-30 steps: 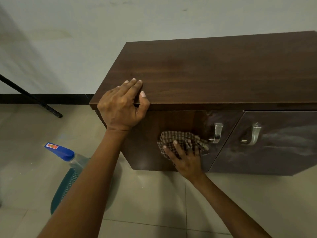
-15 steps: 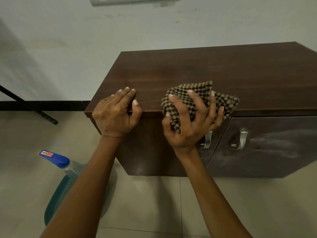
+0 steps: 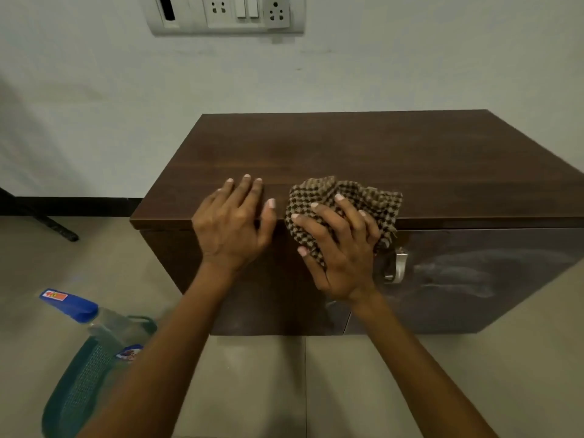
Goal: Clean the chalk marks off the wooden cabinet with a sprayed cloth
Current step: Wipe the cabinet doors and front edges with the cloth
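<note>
A dark wooden cabinet [image 3: 363,153] stands against the wall. White chalk smears [image 3: 458,276] cover its right front door beside a metal handle [image 3: 398,267]. My right hand [image 3: 341,251] grips a brown checked cloth [image 3: 363,194] bunched over the cabinet's front top edge. My left hand [image 3: 234,222] rests flat on the top edge just left of the cloth, fingers straight and thumb out.
A spray bottle [image 3: 82,308] with a blue head stands in a green mesh basket [image 3: 82,384] on the tiled floor at the lower left. A black stand leg [image 3: 53,227] lies at the far left. A switch and socket panel [image 3: 227,12] is on the wall above.
My right hand lifted the cloth from the left door front up onto the cabinet's top edge. The camera view tilted up, so the wall sockets came into sight. My left hand stayed put.
</note>
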